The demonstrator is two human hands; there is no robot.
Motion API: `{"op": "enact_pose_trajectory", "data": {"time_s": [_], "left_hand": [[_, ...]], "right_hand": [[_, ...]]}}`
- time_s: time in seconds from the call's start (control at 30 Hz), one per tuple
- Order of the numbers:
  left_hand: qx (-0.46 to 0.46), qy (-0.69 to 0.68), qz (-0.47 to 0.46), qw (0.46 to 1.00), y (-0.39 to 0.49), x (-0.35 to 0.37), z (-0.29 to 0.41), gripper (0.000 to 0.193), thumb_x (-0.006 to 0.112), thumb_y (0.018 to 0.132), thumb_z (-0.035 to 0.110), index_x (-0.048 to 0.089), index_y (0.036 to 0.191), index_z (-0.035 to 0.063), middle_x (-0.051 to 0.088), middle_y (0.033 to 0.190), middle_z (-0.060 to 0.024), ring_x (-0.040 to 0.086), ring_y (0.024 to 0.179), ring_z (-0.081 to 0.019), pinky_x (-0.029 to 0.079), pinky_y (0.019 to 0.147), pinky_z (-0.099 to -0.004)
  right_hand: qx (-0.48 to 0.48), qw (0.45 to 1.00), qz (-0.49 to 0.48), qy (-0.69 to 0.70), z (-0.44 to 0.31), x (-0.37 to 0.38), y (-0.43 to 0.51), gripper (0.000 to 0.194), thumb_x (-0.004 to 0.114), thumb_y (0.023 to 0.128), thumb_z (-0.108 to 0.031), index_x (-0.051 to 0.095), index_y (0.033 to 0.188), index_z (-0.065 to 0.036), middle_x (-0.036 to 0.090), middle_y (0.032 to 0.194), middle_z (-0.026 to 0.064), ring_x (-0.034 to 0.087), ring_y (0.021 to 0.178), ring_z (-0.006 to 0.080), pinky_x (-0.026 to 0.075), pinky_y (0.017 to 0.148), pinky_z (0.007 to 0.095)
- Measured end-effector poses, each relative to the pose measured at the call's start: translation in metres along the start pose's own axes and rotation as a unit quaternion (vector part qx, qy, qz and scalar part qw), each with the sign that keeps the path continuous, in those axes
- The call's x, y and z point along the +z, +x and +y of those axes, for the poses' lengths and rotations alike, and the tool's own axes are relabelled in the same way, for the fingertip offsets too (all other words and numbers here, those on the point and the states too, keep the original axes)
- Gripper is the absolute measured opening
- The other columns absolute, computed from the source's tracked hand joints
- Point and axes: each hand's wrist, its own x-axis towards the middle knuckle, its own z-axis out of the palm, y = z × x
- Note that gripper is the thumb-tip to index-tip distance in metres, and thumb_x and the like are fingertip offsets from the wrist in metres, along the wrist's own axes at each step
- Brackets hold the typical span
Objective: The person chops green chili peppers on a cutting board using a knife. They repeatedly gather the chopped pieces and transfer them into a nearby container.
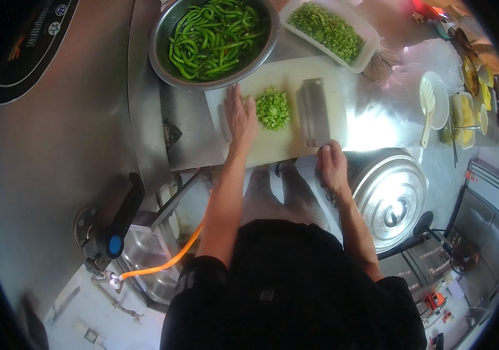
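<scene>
A pile of chopped green chili peppers (272,108) lies on a pale cutting board (262,153). Left of the pile, my left hand (241,116) rests at the board with its fingers extended and nothing in its grip. My right hand (333,166), near the board's front edge, grips a cleaver by the handle, which my fingers hide. The cleaver's wide metal blade (315,113) lies flat-looking over the right part of the board, apart from the pile. Whole green chili peppers (214,39) fill a metal bowl (157,65) beyond my left hand.
A white plastic tray (369,54) of chopped green pieces overlaps the board's far right corner. Farther right are a clear plastic bag (433,57) and a white slotted spoon (427,105) on a round lid. A large lidded metal pot (393,205) stands beside my right forearm.
</scene>
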Motion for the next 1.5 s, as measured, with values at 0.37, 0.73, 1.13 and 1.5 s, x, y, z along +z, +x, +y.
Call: {"op": "enact_pose_trajectory", "data": {"time_s": [0.37,0.73,1.13,1.5], "left_hand": [[0.065,0.066,0.043,0.995,-0.031,0.047,0.060,0.099,0.084,0.073,0.057,0.045,0.149,0.0055,0.044,0.147,-0.0295,0.040,0.136,-0.0480,0.034,0.112,-0.0591],[0.020,-0.016,0.102,0.994,-0.040,0.078,0.087,0.031,0.073,0.092,0.027,0.074,0.114,0.0044,0.062,0.130,-0.0170,0.057,0.119,-0.0381,0.046,0.101,-0.0477],[0.108,-0.043,0.063,0.991,-0.007,0.088,0.174,0.028,0.074,0.091,0.021,0.074,0.113,0.0048,0.062,0.130,-0.0149,0.055,0.123,-0.0363,0.045,0.105,-0.0457],[0.147,-0.103,0.070,0.981,0.201,0.172,0.217,0.033,0.068,0.093,0.030,0.077,0.112,0.0051,0.066,0.124,-0.0221,0.057,0.120,-0.0398,0.045,0.105,-0.0456]], "right_hand": [[0.021,0.998,0.060,-0.017,0.030,0.060,0.014,0.024,0.053,0.107,-0.021,0.056,0.096,0.000,0.052,0.067,0.0106,0.048,0.064,0.0166,0.047,0.061,0.0348],[0.081,0.988,-0.020,0.131,0.023,0.063,-0.004,0.026,0.051,0.107,-0.021,0.054,0.089,-0.002,0.053,0.065,0.0016,0.046,0.053,0.0082,0.040,0.047,0.0285],[0.055,0.981,0.048,0.182,-0.026,0.011,0.013,0.025,0.049,0.108,-0.021,0.052,0.089,-0.005,0.052,0.063,-0.0015,0.046,0.050,0.0066,0.036,0.043,0.0253],[0.021,0.980,0.090,0.176,-0.130,-0.035,0.184,0.025,0.049,0.106,-0.022,0.053,0.090,-0.003,0.052,0.067,0.0032,0.050,0.047,0.0118,0.041,0.041,0.0307]]}}
